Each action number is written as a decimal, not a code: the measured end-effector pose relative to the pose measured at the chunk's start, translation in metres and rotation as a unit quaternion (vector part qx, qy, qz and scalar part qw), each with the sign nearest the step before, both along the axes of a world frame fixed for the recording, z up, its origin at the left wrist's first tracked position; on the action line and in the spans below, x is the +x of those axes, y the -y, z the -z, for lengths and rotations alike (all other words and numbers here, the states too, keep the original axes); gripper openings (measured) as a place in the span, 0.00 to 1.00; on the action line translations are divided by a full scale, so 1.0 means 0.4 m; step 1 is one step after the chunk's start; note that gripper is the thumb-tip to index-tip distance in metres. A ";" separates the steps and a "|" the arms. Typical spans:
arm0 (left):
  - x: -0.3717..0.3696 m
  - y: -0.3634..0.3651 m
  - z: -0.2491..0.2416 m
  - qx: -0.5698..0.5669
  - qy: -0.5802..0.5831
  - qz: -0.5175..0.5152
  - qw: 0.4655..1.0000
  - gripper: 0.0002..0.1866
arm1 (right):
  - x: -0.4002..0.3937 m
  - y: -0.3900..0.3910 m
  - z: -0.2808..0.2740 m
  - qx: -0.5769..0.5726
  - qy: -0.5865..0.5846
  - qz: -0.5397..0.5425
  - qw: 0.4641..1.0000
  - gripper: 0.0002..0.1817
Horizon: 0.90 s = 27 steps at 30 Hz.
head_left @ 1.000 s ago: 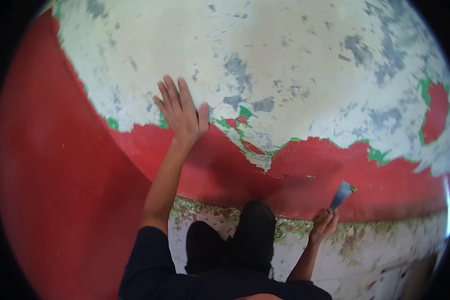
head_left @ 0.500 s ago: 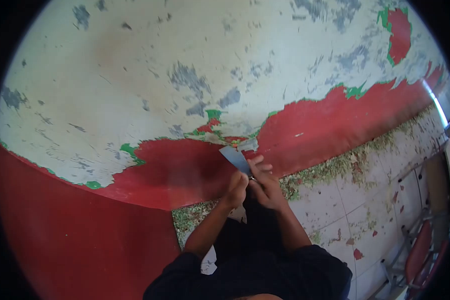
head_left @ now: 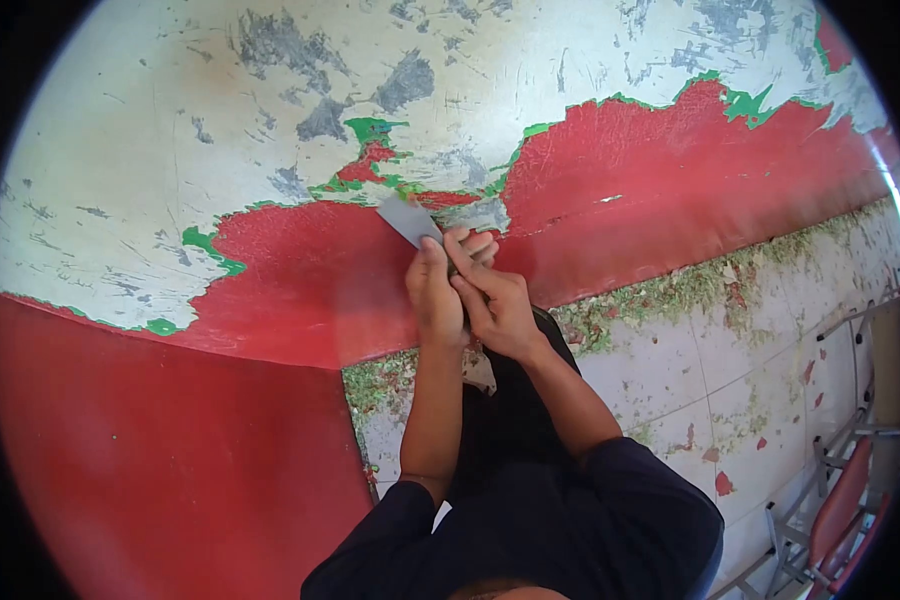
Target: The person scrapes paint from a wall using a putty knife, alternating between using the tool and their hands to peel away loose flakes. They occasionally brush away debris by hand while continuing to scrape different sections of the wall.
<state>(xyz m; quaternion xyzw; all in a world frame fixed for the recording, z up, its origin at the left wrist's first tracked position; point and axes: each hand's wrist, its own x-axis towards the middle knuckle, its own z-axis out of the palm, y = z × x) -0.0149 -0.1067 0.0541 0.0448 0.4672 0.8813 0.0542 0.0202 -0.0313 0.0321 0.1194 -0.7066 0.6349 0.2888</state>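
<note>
A flat metal scraper point(head_left: 407, 221) has its blade edge against the wall, where white paint meets the red paint point(head_left: 310, 260). Around its lower end, my left hand point(head_left: 437, 291) is closed with the thumb along the blade. My right hand point(head_left: 497, 298) lies against the left one at the handle, its fingers wrapped round or behind it; the handle itself is mostly hidden. Beside the blade tip, green and red patches point(head_left: 372, 160) show through the white paint point(head_left: 190, 90).
Paint flakes point(head_left: 610, 310) lie along the wall's foot on the tiled floor point(head_left: 660, 380). Folding chairs with red seats point(head_left: 838, 500) stand at the lower right. A plain red surface point(head_left: 190, 450) fills the lower left.
The view has shifted, so the wall and hands appear higher and further left. The scraper remains at the same paint edge, and my hands are closer together round it.
</note>
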 end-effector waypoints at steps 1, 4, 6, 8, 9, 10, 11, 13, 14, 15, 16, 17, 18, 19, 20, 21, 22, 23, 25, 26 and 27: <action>-0.019 0.008 -0.015 -0.001 -0.027 -0.006 1.000 0.24 | -0.016 0.002 -0.039 0.001 -0.015 -0.011 1.000 0.26; -0.045 0.046 -0.092 -0.039 -0.128 -0.008 0.991 0.25 | -0.030 0.006 -0.091 0.006 -0.007 -0.032 0.999 0.25; -0.041 0.063 -0.027 -0.030 -0.085 0.029 0.996 0.23 | -0.011 0.002 -0.071 0.026 0.040 -0.032 0.998 0.25; -0.015 0.052 0.030 -0.110 -0.032 0.008 0.993 0.23 | -0.019 0.011 -0.002 -0.006 -0.025 0.001 1.000 0.25; -0.018 0.038 0.024 -0.090 -0.021 -0.028 0.995 0.22 | -0.021 0.010 0.003 -0.007 -0.019 0.000 1.000 0.25; -0.015 0.037 -0.006 -0.073 -0.049 -0.041 0.995 0.22 | -0.010 0.017 -0.016 -0.013 -0.003 -0.004 1.000 0.25; -0.020 0.035 -0.046 -0.059 -0.076 -0.050 0.994 0.22 | -0.008 0.009 -0.040 0.032 0.051 -0.012 0.998 0.25; -0.036 0.042 -0.113 -0.064 -0.116 -0.052 0.990 0.22 | -0.044 0.024 -0.043 0.001 -0.001 -0.009 1.000 0.25; -0.040 0.046 -0.096 -0.057 -0.100 -0.027 0.993 0.22 | -0.056 0.032 -0.046 -0.014 -0.027 -0.009 0.999 0.25; -0.044 0.052 -0.061 -0.049 -0.085 -0.002 0.995 0.22 | -0.043 0.029 -0.032 -0.014 -0.013 -0.001 1.000 0.25; -0.047 0.055 -0.026 -0.041 -0.073 0.024 0.996 0.22 | -0.012 0.020 -0.004 -0.014 -0.001 0.008 1.000 0.25; -0.034 0.042 0.010 -0.056 -0.043 0.008 0.997 0.22 | -0.006 0.013 0.012 -0.013 0.009 0.018 1.000 0.25; -0.053 0.035 0.004 -0.048 -0.062 0.002 0.997 0.21 | -0.025 0.005 0.006 -0.002 0.016 0.010 1.000 0.24; -0.057 0.031 -0.007 -0.044 -0.070 -0.005 0.997 0.21 | -0.029 -0.002 -0.006 0.007 0.032 0.002 0.999 0.24; -0.048 0.030 -0.020 -0.044 -0.070 -0.011 0.997 0.21 | -0.019 -0.004 -0.020 0.011 0.057 -0.007 0.998 0.24; -0.056 0.034 -0.062 -0.040 -0.093 -0.019 0.995 0.22 | -0.028 0.001 -0.057 -0.030 0.059 -0.042 0.997 0.25; -0.057 0.035 -0.075 -0.038 -0.095 -0.019 0.995 0.21 | -0.032 0.003 -0.057 -0.015 0.036 -0.036 0.999 0.25; -0.048 0.042 -0.086 -0.037 -0.095 -0.021 0.995 0.21 | -0.029 0.008 -0.059 -0.002 0.015 -0.033 0.999 0.25; -0.027 0.048 -0.071 -0.052 -0.042 -0.022 0.998 0.20 | -0.022 0.013 -0.055 0.006 0.007 -0.023 1.000 0.26; -0.025 0.045 -0.053 -0.062 -0.044 -0.018 0.997 0.20 | 0.007 0.012 -0.022 0.000 0.027 -0.014 1.000 0.26; -0.026 0.036 -0.044 -0.070 -0.046 -0.015 0.996 0.20 | 0.011 0.008 -0.034 -0.004 0.048 -0.006 0.999 0.26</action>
